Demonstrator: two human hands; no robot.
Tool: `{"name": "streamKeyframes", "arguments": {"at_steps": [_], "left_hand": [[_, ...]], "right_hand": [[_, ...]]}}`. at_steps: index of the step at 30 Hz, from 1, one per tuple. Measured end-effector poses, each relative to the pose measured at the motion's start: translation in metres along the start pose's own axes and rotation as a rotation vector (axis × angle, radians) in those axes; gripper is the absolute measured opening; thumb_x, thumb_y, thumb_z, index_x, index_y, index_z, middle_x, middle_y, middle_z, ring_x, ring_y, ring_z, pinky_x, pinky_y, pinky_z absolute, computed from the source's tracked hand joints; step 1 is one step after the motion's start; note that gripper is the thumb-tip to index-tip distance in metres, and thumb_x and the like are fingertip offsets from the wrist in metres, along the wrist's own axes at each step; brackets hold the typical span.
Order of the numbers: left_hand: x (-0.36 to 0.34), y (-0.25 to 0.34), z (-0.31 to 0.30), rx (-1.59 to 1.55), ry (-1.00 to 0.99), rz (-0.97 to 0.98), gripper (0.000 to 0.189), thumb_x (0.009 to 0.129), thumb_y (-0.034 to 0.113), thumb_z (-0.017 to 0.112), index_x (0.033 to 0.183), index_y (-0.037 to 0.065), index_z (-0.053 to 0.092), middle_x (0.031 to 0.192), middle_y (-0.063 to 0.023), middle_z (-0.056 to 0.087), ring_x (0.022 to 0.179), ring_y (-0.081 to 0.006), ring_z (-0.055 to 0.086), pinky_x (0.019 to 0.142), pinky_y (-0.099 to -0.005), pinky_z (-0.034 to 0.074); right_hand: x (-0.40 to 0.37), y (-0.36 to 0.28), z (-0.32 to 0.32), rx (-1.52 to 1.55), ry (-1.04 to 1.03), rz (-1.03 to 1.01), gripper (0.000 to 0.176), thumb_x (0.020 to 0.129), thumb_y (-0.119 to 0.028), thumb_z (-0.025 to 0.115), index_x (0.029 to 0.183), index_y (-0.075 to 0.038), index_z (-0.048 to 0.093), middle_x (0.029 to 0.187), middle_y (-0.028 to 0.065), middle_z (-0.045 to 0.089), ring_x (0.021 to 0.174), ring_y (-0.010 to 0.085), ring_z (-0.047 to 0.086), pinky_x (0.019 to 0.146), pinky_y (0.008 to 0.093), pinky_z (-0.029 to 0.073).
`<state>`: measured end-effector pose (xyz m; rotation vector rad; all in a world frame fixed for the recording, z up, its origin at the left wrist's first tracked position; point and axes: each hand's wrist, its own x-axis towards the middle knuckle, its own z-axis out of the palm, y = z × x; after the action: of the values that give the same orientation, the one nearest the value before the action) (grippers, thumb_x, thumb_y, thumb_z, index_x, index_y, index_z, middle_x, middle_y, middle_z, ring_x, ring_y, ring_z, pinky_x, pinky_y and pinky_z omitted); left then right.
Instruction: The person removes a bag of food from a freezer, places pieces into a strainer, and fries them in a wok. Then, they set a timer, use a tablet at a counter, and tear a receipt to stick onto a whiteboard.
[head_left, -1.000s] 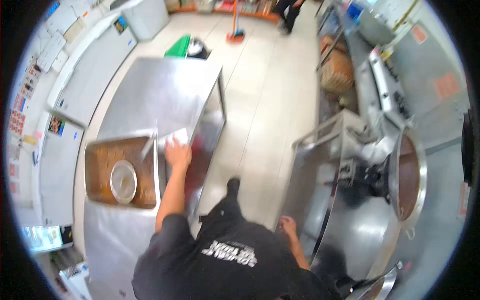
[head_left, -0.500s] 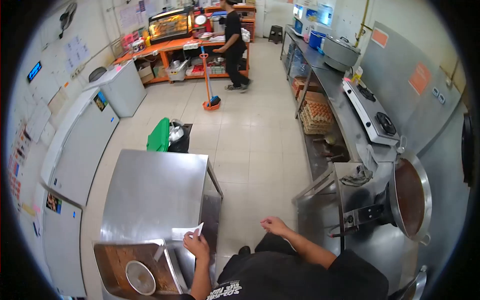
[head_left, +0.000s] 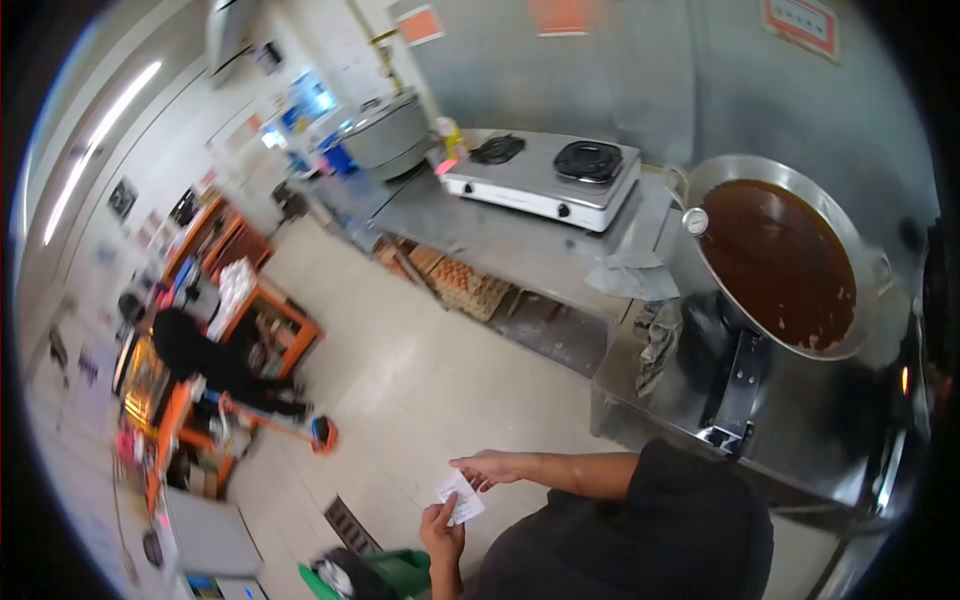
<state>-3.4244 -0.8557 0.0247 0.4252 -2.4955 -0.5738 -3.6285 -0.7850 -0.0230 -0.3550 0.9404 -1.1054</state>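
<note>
My left hand (head_left: pixel 442 532) is closed on a small white paper slip (head_left: pixel 462 498) with lines of print, its thumb lying over the front. Just above the slip is my right hand (head_left: pixel 490 467), open, with loosely bent fingers apart and fingertips right at the slip's upper edge. Both hands are in front of my dark shirt, over the tiled floor.
On the steel counter at right sits a wide wok of dark brown liquid (head_left: pixel 780 265), a thermometer dial (head_left: pixel 695 221) at its rim. A two-burner stove (head_left: pixel 545 180) and large pot (head_left: pixel 385 135) stand beyond. Bottom left is a green-lidded bin (head_left: pixel 400 572); a person (head_left: pixel 215 355) stands farther off.
My view has swung right toward the stove and wok. The left hand has carried the slip away from the steel table, and the right hand has come up beside it.
</note>
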Motion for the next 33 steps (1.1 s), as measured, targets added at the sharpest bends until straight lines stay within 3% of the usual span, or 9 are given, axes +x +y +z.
{"name": "streamKeyframes", "arguments": {"at_steps": [6,9,14,21,23,24,25,28,33], "left_hand": [[0.182,-0.037,0.01,-0.431,-0.437,-0.092,0.1,0.083,0.027,0.075,0.148,0.003,0.003,0.132,-0.0177,0.041,0.125,-0.0292,0.038,0.099,-0.0462,0.041],[0.263,-0.133,0.078,-1.229,-0.41,-0.744,0.082,0.092,0.031,0.063,0.148,0.003,0.011,0.132,-0.0164,0.043,0.128,-0.0296,0.038,0.102,-0.0465,0.039],[0.418,-0.151,0.136,-1.345,-0.603,-0.564,0.01,0.099,0.018,0.051,0.101,0.009,0.052,0.1,-0.0038,0.062,0.088,-0.0129,0.06,0.081,-0.0319,0.048],[0.598,-0.123,0.191,-1.494,-0.803,-0.389,0.009,0.098,0.017,0.052,0.104,0.01,0.052,0.102,-0.0033,0.062,0.093,-0.013,0.06,0.081,-0.0298,0.048],[0.639,-0.118,0.196,-1.394,-0.817,-0.316,0.005,0.097,0.015,0.053,0.1,0.011,0.054,0.095,0.0011,0.059,0.085,-0.0092,0.056,0.075,-0.0251,0.044],[0.659,-0.13,0.202,-1.304,-0.86,-0.269,0.004,0.096,0.015,0.053,0.098,0.012,0.054,0.093,0.0023,0.058,0.083,-0.0083,0.054,0.074,-0.024,0.043],[0.676,-0.134,0.207,-1.213,-0.897,-0.224,0.003,0.096,0.014,0.054,0.096,0.012,0.055,0.091,0.0035,0.057,0.08,-0.0075,0.053,0.072,-0.0229,0.041],[0.705,-0.17,0.225,-0.739,-0.973,-0.104,0.006,0.093,0.016,0.058,0.091,0.01,0.057,0.088,0.002,0.057,0.081,-0.0105,0.053,0.073,-0.0246,0.043],[0.71,-0.226,0.25,-0.332,-1.14,-0.026,0.021,0.094,0.022,0.051,0.096,0.003,0.06,0.086,-0.0076,0.062,0.082,-0.0179,0.055,0.076,-0.0334,0.046]], "right_hand": [[0.023,-0.129,-0.086,-0.04,0.356,-0.492,0.02,0.092,-0.024,0.06,0.102,-0.007,0.058,0.087,0.0027,0.06,0.074,0.0108,0.057,0.065,0.0276,0.048],[0.023,-0.191,-0.114,-0.189,0.483,-0.6,0.021,0.092,-0.024,0.06,0.103,-0.006,0.058,0.085,0.0037,0.063,0.069,0.0111,0.059,0.062,0.0277,0.049],[0.054,-0.269,-0.149,-0.285,0.664,-0.69,0.024,0.093,-0.023,0.061,0.106,-0.003,0.057,0.085,0.0037,0.065,0.07,0.011,0.058,0.063,0.0275,0.048],[0.017,-0.389,-0.234,-0.49,1.083,-0.747,0.029,0.089,-0.025,0.064,0.109,-0.004,0.059,0.094,0.0063,0.065,0.081,0.0153,0.06,0.072,0.0305,0.05],[-0.036,-0.434,-0.274,-0.452,1.396,-1.004,0.036,0.082,-0.029,0.071,0.107,-0.006,0.058,0.095,0.0071,0.063,0.092,0.0202,0.06,0.081,0.0355,0.049],[-0.091,-0.48,-0.252,-0.38,1.575,-0.749,0.029,0.085,-0.024,0.068,0.103,-0.005,0.057,0.094,0.0071,0.062,0.092,0.0169,0.059,0.078,0.0341,0.049],[-0.105,-0.485,-0.364,-0.35,1.467,-1.264,0.025,0.087,-0.021,0.066,0.103,-0.005,0.055,0.088,0.0057,0.061,0.083,0.0149,0.06,0.074,0.032,0.05],[-0.254,-0.576,-0.382,-0.391,1.947,-1.4,0.023,0.091,-0.021,0.063,0.105,-0.007,0.053,0.085,0.0035,0.06,0.07,0.0123,0.059,0.061,0.0269,0.048],[-0.458,-0.693,-0.481,-0.099,2.029,-1.621,0.038,0.089,-0.019,0.062,0.119,-0.005,0.043,0.098,0.0132,0.065,0.073,0.0179,0.065,0.062,0.0306,0.053]]}}
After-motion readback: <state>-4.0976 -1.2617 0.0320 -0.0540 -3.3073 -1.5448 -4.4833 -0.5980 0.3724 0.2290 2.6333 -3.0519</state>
